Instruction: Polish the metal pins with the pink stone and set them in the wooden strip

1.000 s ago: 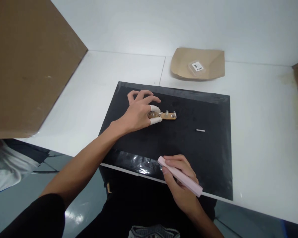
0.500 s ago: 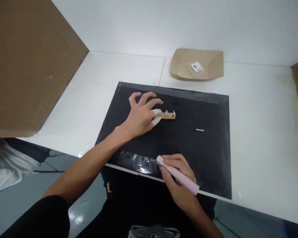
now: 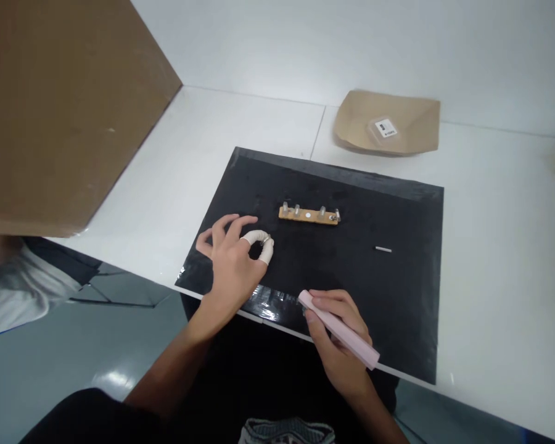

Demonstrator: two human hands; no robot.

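My left hand (image 3: pixel 234 262) is above the left part of the black mat (image 3: pixel 324 271). White covers sheathe its thumb and index finger, which pinch a small shiny piece (image 3: pixel 266 240) whose kind I cannot make out. The other fingers are spread. Beyond it lies a narrow tan strip (image 3: pixel 315 216) with several small clear-grey pieces standing on it and a white dot near its middle. My right hand (image 3: pixel 340 330) grips a long pink bar-shaped tool (image 3: pixel 345 335) over the mat's front edge. A short thin silver rod with a dark end (image 3: pixel 383 249) lies on the mat's right side.
Behind the mat stands a tan paper tray (image 3: pixel 416 132) holding a small clear box with a white label (image 3: pixel 385 129). A large brown board (image 3: pixel 74 117) rises at the left of the white table (image 3: pixel 499 259). Another person's grey sleeve (image 3: pixel 41 287) shows at the far left.
My left hand has drawn back from the tan strip toward me and left, still pinching, so the whole strip is uncovered. My right hand keeps the pink tool. The view has shifted slightly.
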